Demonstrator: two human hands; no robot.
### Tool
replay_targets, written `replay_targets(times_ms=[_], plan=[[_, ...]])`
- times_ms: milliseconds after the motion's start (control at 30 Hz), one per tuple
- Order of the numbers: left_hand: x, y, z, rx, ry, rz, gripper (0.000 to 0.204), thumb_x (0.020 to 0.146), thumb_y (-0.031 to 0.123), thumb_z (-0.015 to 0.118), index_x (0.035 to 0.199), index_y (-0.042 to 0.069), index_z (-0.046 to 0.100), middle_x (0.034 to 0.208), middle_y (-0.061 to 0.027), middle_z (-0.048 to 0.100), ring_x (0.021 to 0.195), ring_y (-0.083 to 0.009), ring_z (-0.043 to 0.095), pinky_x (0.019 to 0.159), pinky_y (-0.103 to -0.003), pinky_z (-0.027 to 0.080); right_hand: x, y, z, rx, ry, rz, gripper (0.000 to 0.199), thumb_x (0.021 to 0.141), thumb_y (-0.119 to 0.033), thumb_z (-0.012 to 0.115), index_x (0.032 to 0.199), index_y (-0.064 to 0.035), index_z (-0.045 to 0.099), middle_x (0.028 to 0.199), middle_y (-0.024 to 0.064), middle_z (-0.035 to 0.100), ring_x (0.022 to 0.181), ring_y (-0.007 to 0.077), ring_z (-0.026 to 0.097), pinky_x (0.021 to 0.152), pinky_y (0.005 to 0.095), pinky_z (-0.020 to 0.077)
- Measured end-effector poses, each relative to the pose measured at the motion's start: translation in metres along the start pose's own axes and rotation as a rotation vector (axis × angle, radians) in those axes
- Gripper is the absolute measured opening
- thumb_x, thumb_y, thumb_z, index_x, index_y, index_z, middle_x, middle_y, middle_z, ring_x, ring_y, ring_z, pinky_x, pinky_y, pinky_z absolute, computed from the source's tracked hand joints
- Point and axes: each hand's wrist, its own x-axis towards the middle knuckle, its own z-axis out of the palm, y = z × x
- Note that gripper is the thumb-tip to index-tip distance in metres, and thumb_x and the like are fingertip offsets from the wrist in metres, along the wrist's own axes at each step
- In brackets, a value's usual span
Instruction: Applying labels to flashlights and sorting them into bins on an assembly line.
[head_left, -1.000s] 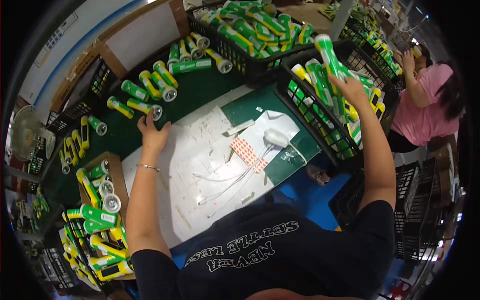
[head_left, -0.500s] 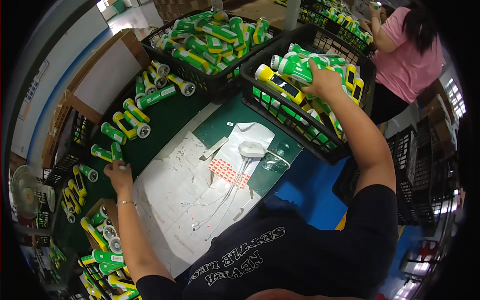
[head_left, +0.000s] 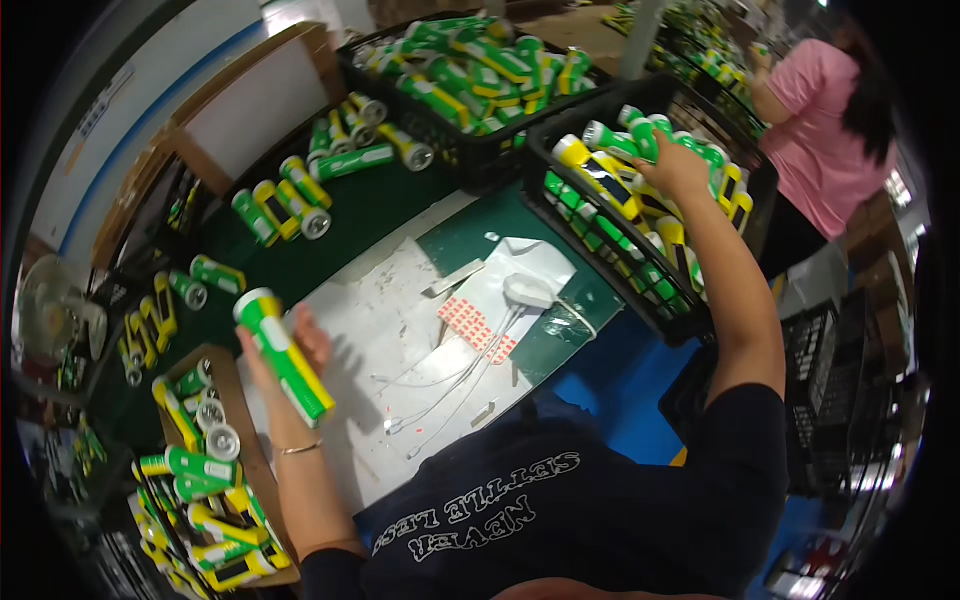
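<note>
My left hand (head_left: pixel 290 360) holds a green and yellow flashlight (head_left: pixel 282 354) upright over the left side of the white work mat (head_left: pixel 400 330). My right hand (head_left: pixel 680 165) reaches into the black crate (head_left: pixel 640 290) on the right and rests on a green flashlight (head_left: pixel 640 140) lying among several others. Whether its fingers grip that flashlight is not clear. A small white device (head_left: pixel 527 291) with thin wires lies on the mat between my arms.
A second black crate (head_left: pixel 470 165) full of flashlights stands behind. Loose flashlights (head_left: pixel 300 200) lie on the green table top. A cardboard box (head_left: pixel 205 480) of flashlights is at lower left. A person in a pink shirt (head_left: pixel 820 150) works at upper right.
My left hand has lifted a flashlight from the table's left side and brought it over the mat. My right hand has lowered a flashlight into the right crate.
</note>
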Motion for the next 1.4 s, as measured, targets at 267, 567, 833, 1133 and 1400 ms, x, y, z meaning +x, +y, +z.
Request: replay_targets(times_ms=[267, 567, 833, 1133, 1400], plan=[[-0.013, -0.067, 0.016, -0.077, 0.253, -0.206, 0.044, 0.089, 0.04, 0.053, 0.098, -0.003, 0.051, 0.083, -0.012, 0.056, 0.072, -0.0195, 0.055, 0.068, -0.032, 0.05, -0.113, -0.122, -0.09, 0.554, -0.116, -0.601, 0.05, 0.076, -0.044, 0.062, 0.118, -0.0175, 0.053, 0.095, 0.0094, 0.066, 0.084, 0.0299, 0.063, 0.071, 0.0388, 0.0492], [-0.04, -0.073, 0.011, 0.143, 0.295, -0.028, 0.041, 0.092, 0.039, 0.046, 0.11, 0.003, 0.049, 0.091, -0.0071, 0.055, 0.068, -0.0142, 0.054, 0.055, -0.028, 0.049, -0.199, -0.214, -0.053, 0.799, -0.618, -0.971, 0.034, 0.075, -0.041, 0.065, 0.093, -0.0118, 0.062, 0.068, 0.005, 0.061, 0.062, 0.0233, 0.06, 0.058, 0.033, 0.0456], [-0.041, -0.079, 0.01, 0.059, 0.268, -0.001, 0.039, 0.093, 0.037, 0.046, 0.111, 0.003, 0.046, 0.091, -0.0078, 0.053, 0.069, -0.0154, 0.053, 0.056, -0.029, 0.049, -0.229, -0.228, -0.013, 1.249, -1.074, -0.974, 0.017, 0.086, -0.019, 0.06, 0.079, -0.0031, 0.057, 0.063, -0.0045, 0.05, 0.058, 0.0028, 0.045, 0.053, 0.0198, 0.0368], [-0.042, -0.097, 0.016, 0.11, 0.223, 0.011, 0.044, 0.093, 0.04, 0.044, 0.114, 0.001, 0.046, 0.098, -0.0122, 0.055, 0.08, -0.0205, 0.057, 0.065, -0.033, 0.051, -0.26, -0.244, -0.001, 1.45, -1.154, -0.818, 0.039, 0.08, -0.038, 0.065, 0.091, -0.0008, 0.058, 0.076, 0.0007, 0.06, 0.063, 0.0101, 0.054, 0.057, 0.0259, 0.044], [-0.03, -0.085, -0.005, -0.28, -0.038, -0.155, 0.045, 0.089, 0.03, 0.055, 0.126, 0.008, 0.042, 0.107, -0.0128, 0.056, 0.103, -0.0242, 0.055, 0.095, -0.047, 0.043, -0.29, -0.227, -0.001, 1.602, -2.176, -0.346, 0.029, 0.081, -0.031, 0.059, 0.097, -0.0093, 0.051, 0.079, 0.0114, 0.06, 0.056, 0.0071, 0.044, 0.044, 0.019, 0.0293]])
